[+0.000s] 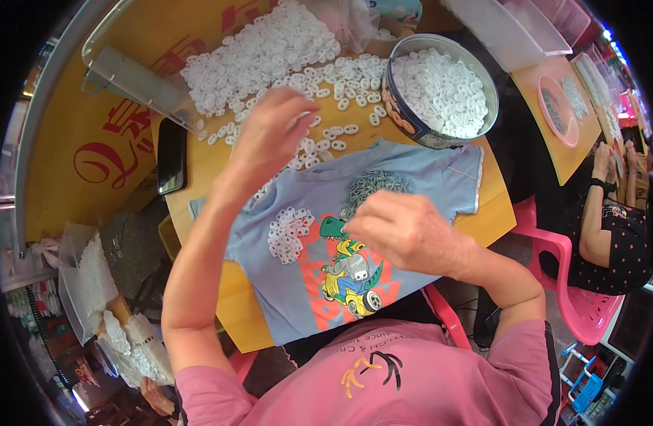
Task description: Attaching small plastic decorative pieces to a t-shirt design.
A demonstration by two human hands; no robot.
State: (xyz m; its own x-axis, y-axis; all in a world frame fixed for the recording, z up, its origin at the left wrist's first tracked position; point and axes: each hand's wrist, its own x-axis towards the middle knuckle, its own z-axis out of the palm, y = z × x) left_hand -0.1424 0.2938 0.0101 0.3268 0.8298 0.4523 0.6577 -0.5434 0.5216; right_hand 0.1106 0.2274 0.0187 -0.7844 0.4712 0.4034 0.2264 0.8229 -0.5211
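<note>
I can't tell what the half-curled left hand (271,131) at eleven o'clock or pinched right hand (397,231) at three holds, but those white pieces (269,50) look light, stiff, best rim-gripped.

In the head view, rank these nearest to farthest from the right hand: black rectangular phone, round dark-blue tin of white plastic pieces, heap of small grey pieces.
From the right hand:
1. Heap of small grey pieces, just beyond it
2. Round dark-blue tin, farther back
3. Black rectangular phone, far left
</note>
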